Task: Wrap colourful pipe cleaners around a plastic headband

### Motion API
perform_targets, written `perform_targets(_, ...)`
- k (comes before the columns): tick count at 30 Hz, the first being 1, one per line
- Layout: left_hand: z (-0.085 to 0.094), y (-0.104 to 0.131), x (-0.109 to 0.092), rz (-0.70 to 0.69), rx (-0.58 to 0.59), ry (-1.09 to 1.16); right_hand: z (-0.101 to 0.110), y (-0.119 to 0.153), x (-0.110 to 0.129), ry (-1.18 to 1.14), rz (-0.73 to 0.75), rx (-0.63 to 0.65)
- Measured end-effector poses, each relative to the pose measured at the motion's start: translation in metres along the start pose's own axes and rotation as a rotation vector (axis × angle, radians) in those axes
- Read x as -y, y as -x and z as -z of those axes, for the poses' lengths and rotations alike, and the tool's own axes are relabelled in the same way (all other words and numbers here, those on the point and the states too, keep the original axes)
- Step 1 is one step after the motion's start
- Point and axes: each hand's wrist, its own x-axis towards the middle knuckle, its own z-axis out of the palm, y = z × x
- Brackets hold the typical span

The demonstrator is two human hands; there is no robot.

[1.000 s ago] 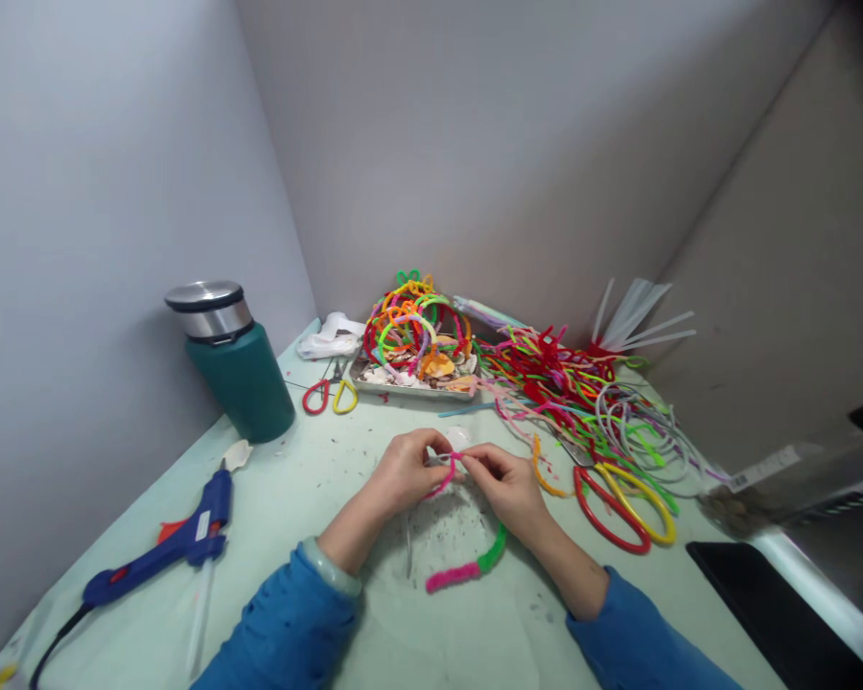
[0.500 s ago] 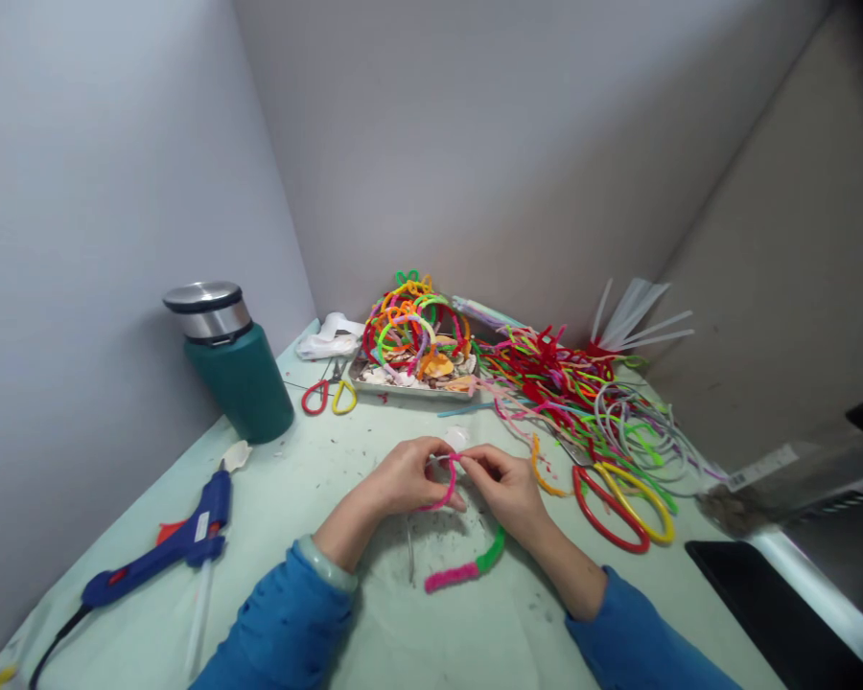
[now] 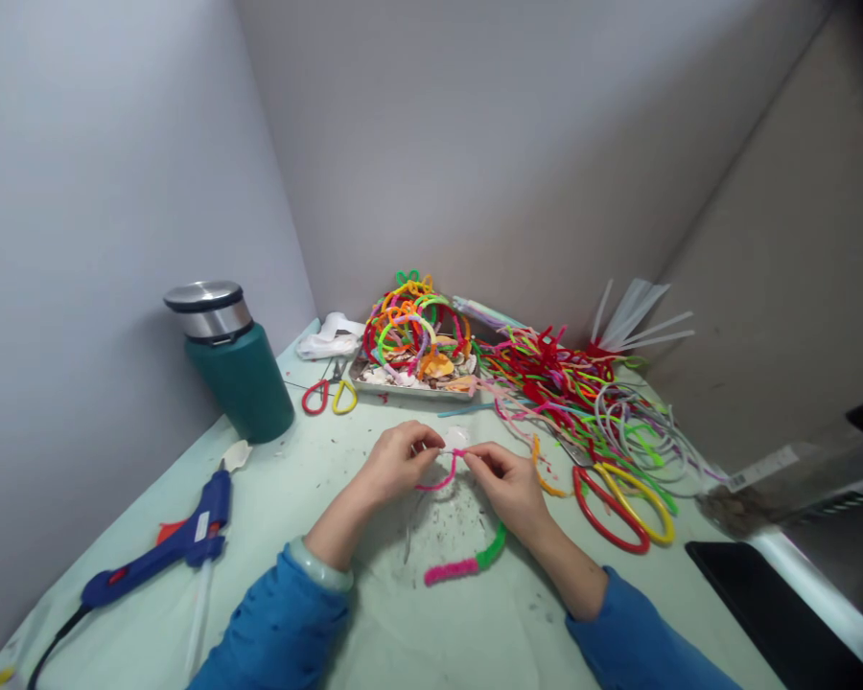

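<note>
Above the middle of the table, my left hand (image 3: pixel 401 462) is closed in a pinch on a thin grey wire, whose tail hangs down below the palm. Opposite it, my right hand (image 3: pixel 509 489) pinches the upper end of a pink pipe cleaner (image 3: pixel 447 481). That pipe cleaner curves down and back toward my left fingers, and the grey wire meets it near my right fingertips. Below the hands lies a curved, fuzzy pink and green strip (image 3: pixel 454 572). Its green end runs partly out of sight under my right hand.
A tray (image 3: pixel 413 388) of scraps and colourful rings stands behind. Heaped pipe cleaners (image 3: pixel 561 374) spread at right, beside red-and-yellow-handled scissors (image 3: pixel 611 508). Smaller scissors (image 3: pixel 329 395), a green bottle (image 3: pixel 241 379) and a blue glue gun (image 3: pixel 179 546) sit left.
My left hand has moved up and slightly left, drawing away from my right hand, with more grey wire showing between them. My right hand stays almost in place.
</note>
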Motion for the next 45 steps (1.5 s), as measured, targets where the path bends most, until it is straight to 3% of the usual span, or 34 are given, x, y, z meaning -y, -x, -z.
perform_targets(5,0.009,-0.002,0.003,0.117,-0.003,-0.025,0.0,0.0,0.001,0.004,-0.01,-0.006)
perform_targets(13,0.022,0.005,0.011,0.258,0.267,-0.072,0.0,0.0,0.0,0.014,-0.014,-0.012)
perform_targets(17,0.018,0.008,0.012,0.344,0.408,0.089,0.0,0.0,0.0,0.009,-0.017,-0.007)
perform_targets(23,0.002,0.007,0.009,0.394,0.461,0.334,0.0,0.001,0.0,0.008,-0.022,-0.005)
perform_targets(27,-0.007,0.006,0.011,0.383,0.425,0.169,0.0,0.001,0.0,0.006,-0.014,0.005)
perform_targets(34,-0.014,0.005,0.0,0.207,0.195,-0.185,-0.001,0.001,0.0,0.004,-0.005,0.007)
perform_targets(39,-0.017,0.007,-0.002,0.165,0.181,-0.111,-0.001,0.001,-0.001,-0.002,-0.006,0.018)
perform_targets(45,-0.017,0.005,0.005,0.114,0.131,0.192,-0.002,0.0,-0.004,-0.033,-0.024,0.022)
